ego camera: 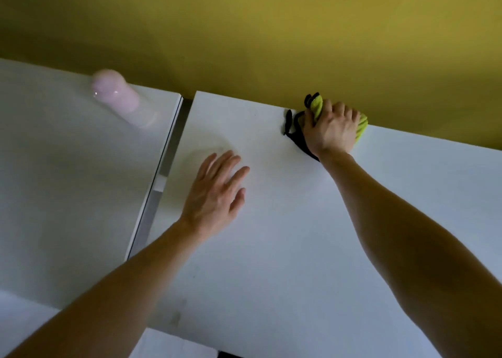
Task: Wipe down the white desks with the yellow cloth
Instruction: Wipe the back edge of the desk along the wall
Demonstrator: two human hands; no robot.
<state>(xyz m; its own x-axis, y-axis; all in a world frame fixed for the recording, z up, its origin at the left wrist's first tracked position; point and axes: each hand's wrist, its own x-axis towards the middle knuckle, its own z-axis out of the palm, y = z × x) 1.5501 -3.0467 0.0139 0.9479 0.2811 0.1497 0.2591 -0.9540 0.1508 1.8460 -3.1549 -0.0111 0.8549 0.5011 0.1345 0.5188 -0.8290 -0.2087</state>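
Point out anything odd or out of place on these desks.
A pink object stands on the left desk, too blurred to identify. The right desk shows faint smudges near its front edge. Nothing spilled.

The pink thing (115, 96) on the left surface (54, 167) is smeared by blur, so its kind cannot be told. Most of the cloth (362, 129) lies hidden under the right hand (330, 130), with only its ends showing. Both forearms run off the frame's lower edges. The right surface (298, 249) is cut off at the right.
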